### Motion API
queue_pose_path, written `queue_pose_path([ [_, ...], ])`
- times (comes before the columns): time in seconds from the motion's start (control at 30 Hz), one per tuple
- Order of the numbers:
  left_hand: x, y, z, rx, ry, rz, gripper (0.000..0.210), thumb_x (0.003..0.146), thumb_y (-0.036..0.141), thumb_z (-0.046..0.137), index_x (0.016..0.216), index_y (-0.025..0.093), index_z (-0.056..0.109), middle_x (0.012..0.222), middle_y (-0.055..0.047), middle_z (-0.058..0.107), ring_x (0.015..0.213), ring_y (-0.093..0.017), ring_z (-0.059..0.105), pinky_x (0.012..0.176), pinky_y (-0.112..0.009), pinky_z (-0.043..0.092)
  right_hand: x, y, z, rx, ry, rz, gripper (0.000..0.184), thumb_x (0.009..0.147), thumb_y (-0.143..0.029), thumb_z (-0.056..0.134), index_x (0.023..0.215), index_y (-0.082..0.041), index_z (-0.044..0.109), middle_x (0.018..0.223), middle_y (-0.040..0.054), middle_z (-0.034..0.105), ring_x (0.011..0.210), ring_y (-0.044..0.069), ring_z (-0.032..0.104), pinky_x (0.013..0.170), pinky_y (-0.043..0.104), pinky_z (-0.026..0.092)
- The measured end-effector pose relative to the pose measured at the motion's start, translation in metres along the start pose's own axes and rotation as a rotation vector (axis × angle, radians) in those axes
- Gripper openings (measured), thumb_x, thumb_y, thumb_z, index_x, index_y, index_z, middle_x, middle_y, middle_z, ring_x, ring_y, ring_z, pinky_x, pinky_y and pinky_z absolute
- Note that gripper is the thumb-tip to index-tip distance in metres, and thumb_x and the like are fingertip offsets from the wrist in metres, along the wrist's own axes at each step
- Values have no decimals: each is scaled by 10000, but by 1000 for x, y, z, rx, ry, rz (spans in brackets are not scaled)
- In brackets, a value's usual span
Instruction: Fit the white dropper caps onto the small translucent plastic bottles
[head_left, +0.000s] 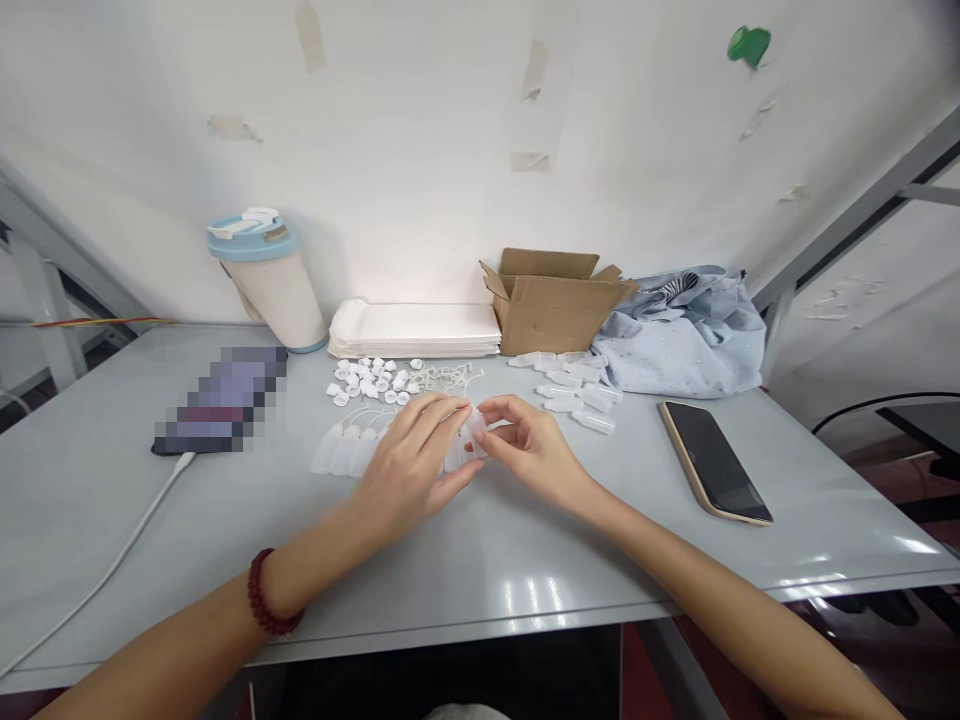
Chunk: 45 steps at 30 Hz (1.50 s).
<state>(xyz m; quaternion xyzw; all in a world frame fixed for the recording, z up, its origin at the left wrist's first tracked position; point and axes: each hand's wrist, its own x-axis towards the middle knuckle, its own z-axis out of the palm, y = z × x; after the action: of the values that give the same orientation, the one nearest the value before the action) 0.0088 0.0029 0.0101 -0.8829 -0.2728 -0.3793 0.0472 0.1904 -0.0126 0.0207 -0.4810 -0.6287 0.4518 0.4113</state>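
Note:
My left hand (409, 462) and my right hand (529, 445) meet at the middle of the grey table (480, 560). Together they pinch a small translucent plastic bottle (471, 437) between the fingertips; much of it is hidden by my fingers. Just left of my left hand lies a row of similar small bottles (345, 450). Behind my hands sits a scatter of small white caps (371, 380) and thin white plastic pieces (450, 378). More clear bottles (577, 395) lie to the right, near a cardboard box. A red bead bracelet (266, 595) circles my left wrist.
An open cardboard box (551, 300), a stack of white sheets (416, 328), a tumbler with a blue lid (274, 275) and a light blue cloth (682, 330) line the wall. A dark phone (712, 460) lies right; another phone (221, 400) with a white cable (112, 570) lies left.

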Motion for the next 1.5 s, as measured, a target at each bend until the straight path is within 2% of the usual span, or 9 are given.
queue_pose_path([
  [0.23,-2,3,11,-26,1,-38,409,839,185,600,1226,118,483,1141,-151,596,1101,-294,499,919,-475,487,3,0,0,-23,39,53,233,794,-304,606,981,-174,553,929,52,637,671,150,664,584,281,521],
  [0.4,-2,4,14,-19,-33,-30,392,831,182,606,1197,88,503,1135,-153,607,1088,-292,499,914,-461,493,8,3,-3,-143,102,26,137,788,-270,584,861,-157,608,805,51,660,754,173,632,640,292,502],
  [0.53,-3,4,15,4,-82,-27,383,835,184,598,1187,59,514,1144,-162,617,1112,-305,493,922,-457,491,11,4,-7,-190,84,36,150,807,-247,533,814,-144,641,748,40,658,691,154,612,632,278,484],
  [0.77,-6,4,20,39,-187,-47,377,878,232,551,1223,87,505,1214,-142,599,1174,-310,475,939,-455,473,13,10,-10,-228,67,77,148,795,-218,519,773,-137,640,720,39,666,644,144,604,613,255,464],
  [0.93,-7,4,25,120,-264,-42,377,904,259,516,1234,78,494,1234,-141,593,1189,-324,468,934,-455,458,16,13,-12,-241,33,142,127,784,-186,509,758,-139,624,622,14,626,560,125,584,506,213,430],
  [1.03,-9,4,28,163,-305,-22,360,916,273,493,1215,72,499,1225,-152,596,1167,-323,489,906,-446,459,16,11,-11,-247,3,196,127,778,-156,499,756,-133,622,565,-8,590,463,97,521,449,199,413],
  [1.23,-11,4,30,211,-327,-2,333,937,284,447,1191,77,507,1203,-155,606,1161,-323,494,874,-432,448,16,9,-11,-257,-18,219,142,771,-139,492,767,-124,633,571,-7,587,450,89,504,421,190,416],
  [1.5,-10,7,29,244,-330,8,329,943,273,429,1182,64,515,1186,-163,616,1162,-320,500,868,-423,444,17,16,-12,-321,-37,152,183,779,-165,491,799,-119,667,578,4,602,477,98,516,460,199,407],
])
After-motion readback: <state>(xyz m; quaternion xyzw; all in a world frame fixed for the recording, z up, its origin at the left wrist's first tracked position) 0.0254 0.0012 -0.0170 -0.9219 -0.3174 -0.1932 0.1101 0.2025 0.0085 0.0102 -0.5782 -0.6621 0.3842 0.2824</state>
